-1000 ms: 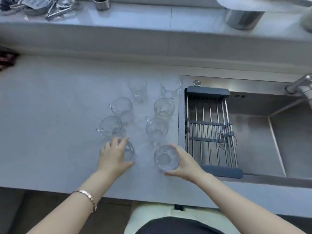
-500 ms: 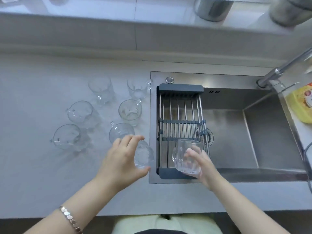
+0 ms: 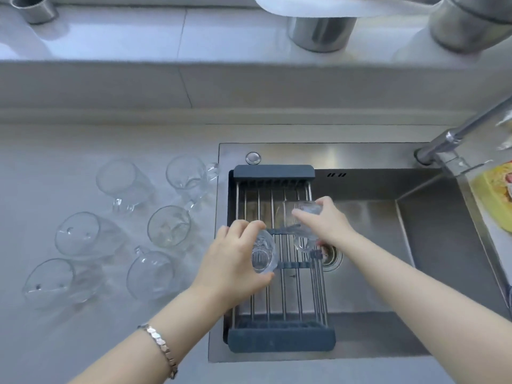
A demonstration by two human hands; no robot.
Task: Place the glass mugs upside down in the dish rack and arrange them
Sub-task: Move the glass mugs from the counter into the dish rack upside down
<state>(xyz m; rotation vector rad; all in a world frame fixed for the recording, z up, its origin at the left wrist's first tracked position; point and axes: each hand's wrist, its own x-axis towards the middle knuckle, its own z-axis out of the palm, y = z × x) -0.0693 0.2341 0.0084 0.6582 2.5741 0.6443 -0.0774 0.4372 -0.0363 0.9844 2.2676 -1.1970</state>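
A dark-framed wire dish rack (image 3: 279, 335) spans the left end of the steel sink. My left hand (image 3: 232, 261) grips a clear glass mug (image 3: 263, 254) tilted on its side over the rack's left bars. My right hand (image 3: 324, 225) holds a second glass mug (image 3: 303, 217) turned bottom-up over the rack's middle right, its rim near or on the bars. Several more glass mugs (image 3: 169, 228) stand upright on the grey counter left of the sink.
The sink basin (image 3: 368, 261) lies open to the right of the rack, with a drain beneath my right wrist. A faucet (image 3: 454, 137) reaches in from the upper right. A yellow sponge pack (image 3: 496, 195) lies at the right edge. Steel canisters (image 3: 321, 31) stand on the back ledge.
Both hands lifted one mug each off the counter and carried them right over the rack. The right mug went from tilted near the rack's front to bottom-up further back.
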